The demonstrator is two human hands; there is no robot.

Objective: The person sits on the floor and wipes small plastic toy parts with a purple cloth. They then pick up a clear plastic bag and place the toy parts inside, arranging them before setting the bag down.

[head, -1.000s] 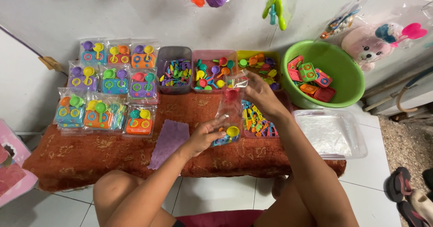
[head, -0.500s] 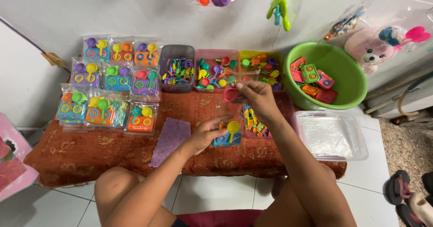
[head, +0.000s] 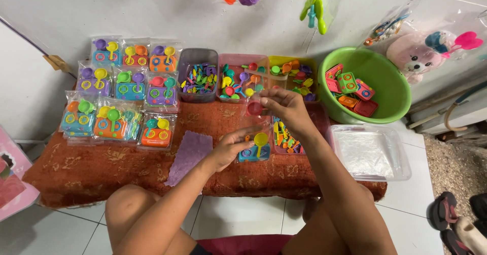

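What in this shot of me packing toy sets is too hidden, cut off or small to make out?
Head view:
- Blue toy: mostly hidden by the left hand and the glare of its clear bag.
- Red piece at the right hand: too small to tell what it is.
- Small parts in the grey tray: too small to tell apart.
- Pink thing at the left: cut off by the edge.
- Sandals: cut off at the lower right corner.

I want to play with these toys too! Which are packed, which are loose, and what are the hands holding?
Left hand: holds a clear bag with a blue toy stove and yellow spoon inside.
Right hand: pinches a small red cup over the bag's mouth.
Packed toy bags: filled, laid in rows.
Three trays: open, full of loose pieces.
Green bowl: holds loose toy stoves.
Purple cloth: lying flat.
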